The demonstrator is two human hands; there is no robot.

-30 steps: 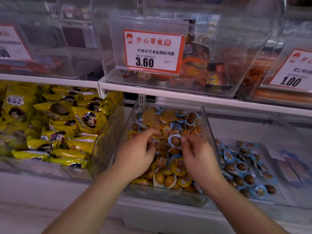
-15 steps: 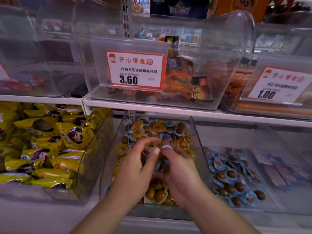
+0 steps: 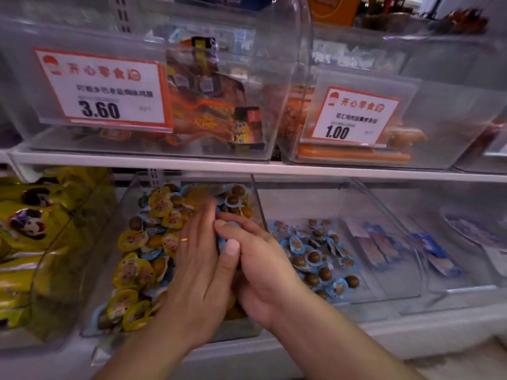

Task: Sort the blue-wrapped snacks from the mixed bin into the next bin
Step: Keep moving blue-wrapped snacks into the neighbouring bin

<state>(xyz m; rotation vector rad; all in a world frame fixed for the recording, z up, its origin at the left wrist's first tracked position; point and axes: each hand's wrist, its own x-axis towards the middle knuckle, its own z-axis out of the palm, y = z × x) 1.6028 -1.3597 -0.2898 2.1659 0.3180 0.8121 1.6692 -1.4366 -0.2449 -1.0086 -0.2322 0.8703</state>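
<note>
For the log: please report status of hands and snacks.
Left hand flat, right hand curled, over mixed bin. Blue snacks in next bin. Grasp hidden.

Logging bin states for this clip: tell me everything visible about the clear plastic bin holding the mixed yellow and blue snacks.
The clear plastic mixed bin sits on the lower shelf, walls transparent and sloping. It is piled with small round yellow-wrapped and blue-wrapped snacks, brown centres showing. The left hand and right hand reach in over the pile, hiding part of it.

left hand fingers motion-blurred, mixed bin centre hidden beneath both hands, price-card small print illegible
</note>
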